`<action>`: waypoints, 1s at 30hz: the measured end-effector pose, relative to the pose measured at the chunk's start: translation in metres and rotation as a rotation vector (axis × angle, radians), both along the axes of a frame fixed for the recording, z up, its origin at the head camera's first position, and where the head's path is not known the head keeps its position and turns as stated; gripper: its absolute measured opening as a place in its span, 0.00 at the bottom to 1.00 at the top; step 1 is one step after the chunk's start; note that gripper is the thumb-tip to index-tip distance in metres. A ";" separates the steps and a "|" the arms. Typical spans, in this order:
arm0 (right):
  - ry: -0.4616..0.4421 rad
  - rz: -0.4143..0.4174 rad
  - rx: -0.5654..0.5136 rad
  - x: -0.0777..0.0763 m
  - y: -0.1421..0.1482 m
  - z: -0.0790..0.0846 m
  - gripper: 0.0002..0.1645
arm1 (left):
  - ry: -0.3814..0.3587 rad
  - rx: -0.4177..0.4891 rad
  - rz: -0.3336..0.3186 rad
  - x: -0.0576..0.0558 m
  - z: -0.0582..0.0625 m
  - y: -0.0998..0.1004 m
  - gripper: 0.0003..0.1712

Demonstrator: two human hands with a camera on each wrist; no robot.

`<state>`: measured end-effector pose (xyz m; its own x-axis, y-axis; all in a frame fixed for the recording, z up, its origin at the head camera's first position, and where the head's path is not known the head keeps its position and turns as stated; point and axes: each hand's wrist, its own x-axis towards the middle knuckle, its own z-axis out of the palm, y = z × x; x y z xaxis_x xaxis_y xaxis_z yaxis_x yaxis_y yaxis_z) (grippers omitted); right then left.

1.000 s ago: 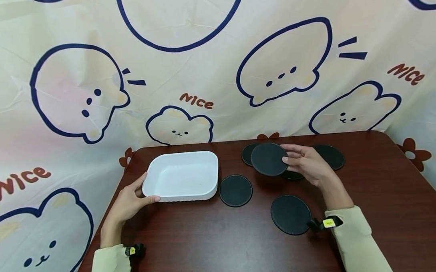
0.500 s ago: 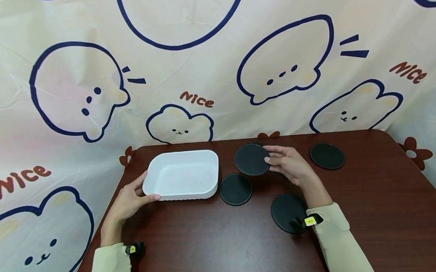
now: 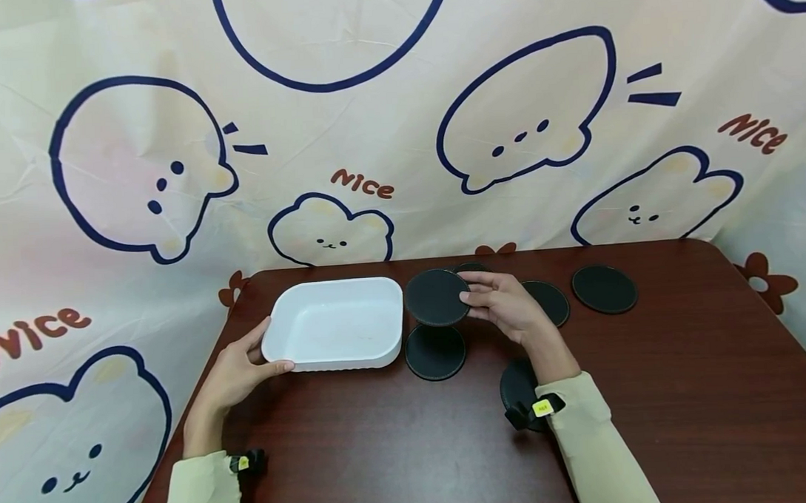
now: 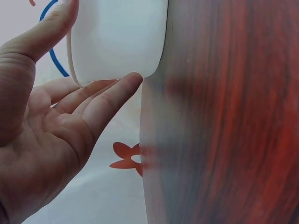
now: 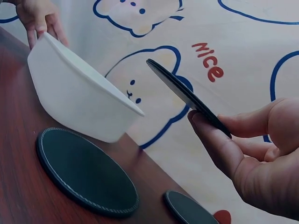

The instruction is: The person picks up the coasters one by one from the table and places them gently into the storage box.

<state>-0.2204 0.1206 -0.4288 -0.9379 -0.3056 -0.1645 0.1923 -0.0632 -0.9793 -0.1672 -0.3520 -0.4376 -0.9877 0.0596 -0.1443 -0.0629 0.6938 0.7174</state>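
1. While the left hand (image 3: 242,369) grips the white tray (image 3: 339,324), right hand (image 3: 501,307) pinches a raised black disc (image 3: 436,298).
2. Disc has shifted left, narrowing its gap to the tray; still outside.

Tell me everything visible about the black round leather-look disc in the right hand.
The black round leather-look disc is thin, with a plain, matte upper face. The right hand pinches it by the edge, gripping both faces. It is held tilted in the air above the brown wood-grain table, beside the white rectangular plastic-looking container, apart from both.
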 end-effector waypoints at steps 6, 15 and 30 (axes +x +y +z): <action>-0.019 0.002 -0.027 -0.003 -0.016 0.000 0.36 | 0.004 0.001 -0.004 0.001 0.000 0.001 0.66; -0.012 0.034 -0.065 -0.003 -0.035 0.000 0.35 | -0.007 0.002 0.001 0.002 0.002 0.001 0.66; -0.051 0.040 -0.114 -0.009 -0.067 -0.004 0.32 | 0.034 0.005 -0.022 0.000 0.000 -0.001 0.65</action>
